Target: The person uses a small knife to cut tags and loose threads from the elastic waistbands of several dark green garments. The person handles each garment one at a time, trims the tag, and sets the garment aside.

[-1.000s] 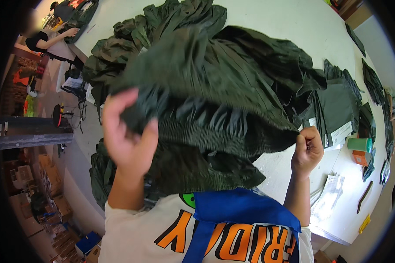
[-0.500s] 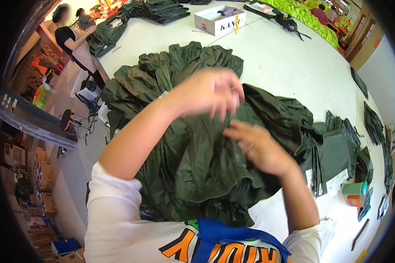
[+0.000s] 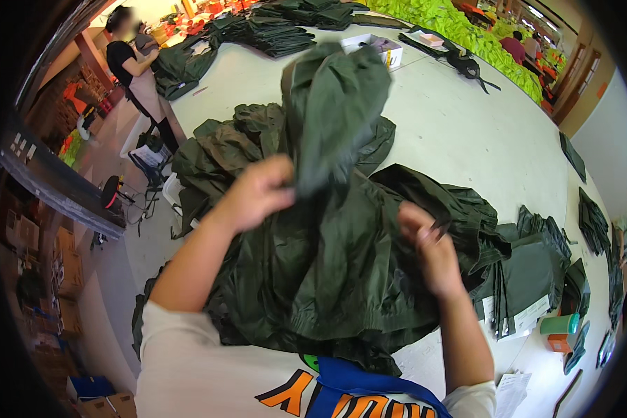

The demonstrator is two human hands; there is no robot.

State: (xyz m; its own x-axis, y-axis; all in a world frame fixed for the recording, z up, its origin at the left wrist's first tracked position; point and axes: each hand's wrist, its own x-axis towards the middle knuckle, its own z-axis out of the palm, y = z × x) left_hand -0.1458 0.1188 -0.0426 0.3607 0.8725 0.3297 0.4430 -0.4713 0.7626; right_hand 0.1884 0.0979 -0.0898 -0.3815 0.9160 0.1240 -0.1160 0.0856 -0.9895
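A dark green crinkled garment (image 3: 348, 272) spreads over the heap in front of me. One part of it, a raised flap of green fabric (image 3: 338, 104), stands up in the air, blurred by motion. Beside the lower end of that flap is my left hand (image 3: 258, 194), its fingers closed on the fabric. My right hand (image 3: 430, 251) is at the garment's right side with curled fingers against the cloth; motion blurs it slightly. Underneath and behind lies a heap of similar dark green garments (image 3: 223, 150), and more bunched fabric (image 3: 460, 216) sits to the right.
The white table (image 3: 453, 125) curves around the heap. Folded dark green pieces (image 3: 529, 268) lie at right near a green-capped container (image 3: 559, 324). Far back are a white box (image 3: 391, 56), black straps (image 3: 460, 66) and stacked garments (image 3: 272, 35). A person (image 3: 129, 70) stands at far left.
My hands have moved apart, the left one down and left, the right one slightly right and down. A part of the green garment has swung up beyond my hands.
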